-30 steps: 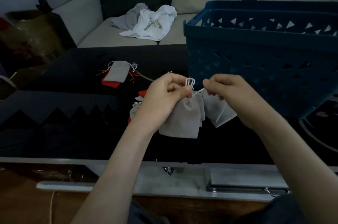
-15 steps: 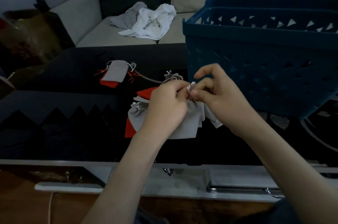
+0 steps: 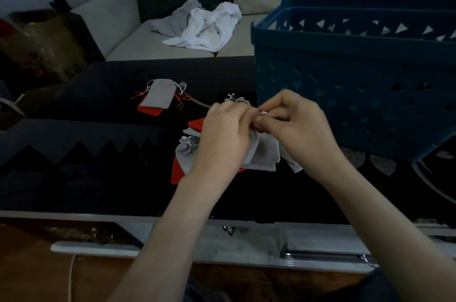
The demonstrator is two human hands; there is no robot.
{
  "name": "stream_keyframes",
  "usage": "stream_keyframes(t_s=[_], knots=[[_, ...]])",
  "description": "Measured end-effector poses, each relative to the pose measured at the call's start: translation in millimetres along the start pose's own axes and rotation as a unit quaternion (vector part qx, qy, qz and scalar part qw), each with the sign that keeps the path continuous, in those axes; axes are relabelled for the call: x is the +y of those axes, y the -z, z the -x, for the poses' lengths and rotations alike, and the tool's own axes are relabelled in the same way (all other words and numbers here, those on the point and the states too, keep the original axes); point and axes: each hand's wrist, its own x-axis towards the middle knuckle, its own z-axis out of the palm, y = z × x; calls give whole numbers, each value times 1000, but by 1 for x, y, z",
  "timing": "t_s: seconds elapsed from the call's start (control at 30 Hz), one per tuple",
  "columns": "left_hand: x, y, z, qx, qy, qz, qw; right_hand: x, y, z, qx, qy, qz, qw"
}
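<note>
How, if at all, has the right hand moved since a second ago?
Yes. Against the basket, the right hand moved left and now meets the left hand above the pouch.

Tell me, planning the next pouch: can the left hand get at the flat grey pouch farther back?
Probably yes: the flat grey pouch lies uncovered, though the left hand grips a drawstring pouch.

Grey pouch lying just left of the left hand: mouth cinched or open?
Cinched. The grey pouch has its neck gathered tight under a knotted white cord; it lies on a red pouch beside the left hand.
</note>
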Motion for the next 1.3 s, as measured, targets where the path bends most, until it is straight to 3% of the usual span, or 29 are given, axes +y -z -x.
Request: stream_keyframes(t_s=[0.3, 0.57, 0.73, 1.03, 1.1, 1.23, 1.3], knots=[[3, 5, -2, -57, 104, 82, 990, -1, 2, -3, -15, 32, 26, 999], [6, 2, 2, -83, 180, 253, 947, 2, 6, -6, -14, -79, 3, 997], [10, -2, 3, -58, 175, 260, 948, 1, 7, -3, -48, -119, -9, 992], [12, -5, 2, 4, 118, 170, 978, -4, 10, -2, -92, -122, -77, 985], [12, -2, 1, -6, 145, 227, 963, -6, 13, -4, -116, -148, -132, 973], [20, 5, 1, -61, 253, 440, 859, -6, 23, -7, -187, -221, -273, 917], [21, 7, 0, -71, 267, 488, 828, -5, 26, -7, -207, -232, -297, 903]])
